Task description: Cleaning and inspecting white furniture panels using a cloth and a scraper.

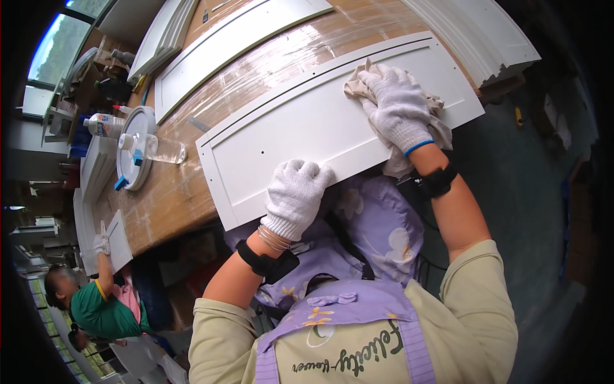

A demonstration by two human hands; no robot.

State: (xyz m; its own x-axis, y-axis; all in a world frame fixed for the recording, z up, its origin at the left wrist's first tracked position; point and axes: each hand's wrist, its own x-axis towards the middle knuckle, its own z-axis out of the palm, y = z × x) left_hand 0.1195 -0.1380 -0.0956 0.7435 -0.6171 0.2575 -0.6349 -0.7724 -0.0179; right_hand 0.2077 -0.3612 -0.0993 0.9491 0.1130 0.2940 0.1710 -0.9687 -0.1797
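Note:
A white panel [275, 137] with a raised frame border and small dark holes lies slantwise at the table's near edge. My left hand [295, 197], in a white knit glove, is closed on the panel's near edge, knuckles up; its fingertips are hidden. Toward the panel's right end, my right hand [398, 105], gloved in white with a blue cuff, presses a crumpled beige cloth [440, 136] onto the surface. Part of that cloth hangs over the near edge.
A second white panel [224, 54] lies farther back on the film-covered table [185, 198]. Left of me are a clear bottle [167, 149], a round white lid [135, 171] and a white bottle [105, 125]. Stacked white boards [480, 38] stand far right. A co-worker [105, 304] is at lower left.

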